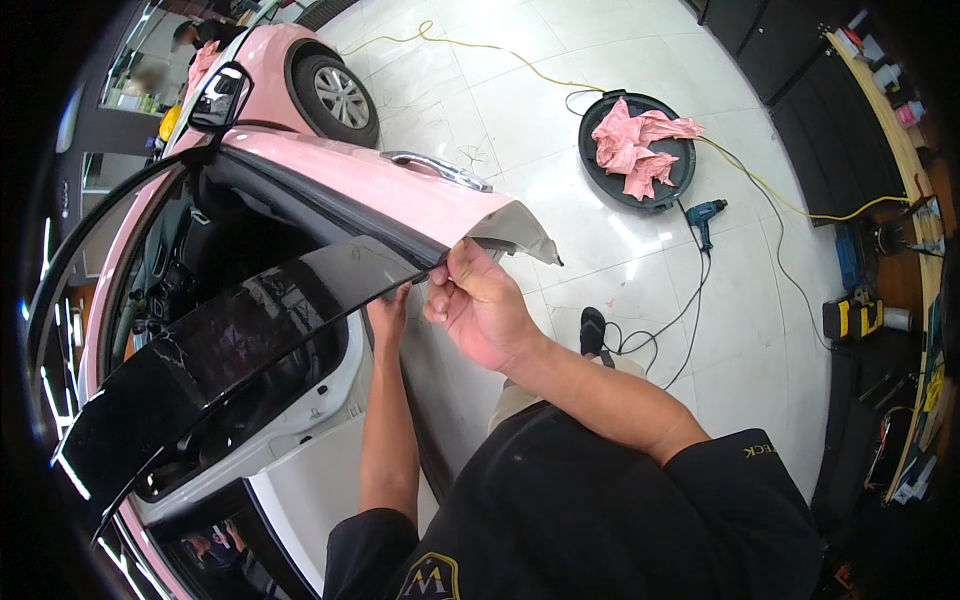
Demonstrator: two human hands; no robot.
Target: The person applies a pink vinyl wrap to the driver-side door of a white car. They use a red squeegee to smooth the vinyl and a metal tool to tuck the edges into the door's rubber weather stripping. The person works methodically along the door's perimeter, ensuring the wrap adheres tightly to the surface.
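A dark glossy window pane [230, 355] lies slanted across the open pink car door [330, 172], beside its black window seal [340, 215]. My left hand [390, 320] grips the pane's lower edge from beneath, its fingertips partly hidden. My right hand [470, 305] is closed, thumb and forefinger pinched at the end of the black seal where it meets the pane, just below the door's bent pink edge [515, 228]. The pinched part is small and partly covered by my fingers.
Pink crumpled film [640, 145] lies in a round black tub [637, 200] on the tiled floor, near a teal heat gun [708, 220] and cords. A wooden bench [925, 300] with tools lines the right. Another person [200, 35] is behind the car. My foot [592, 330] shows below.
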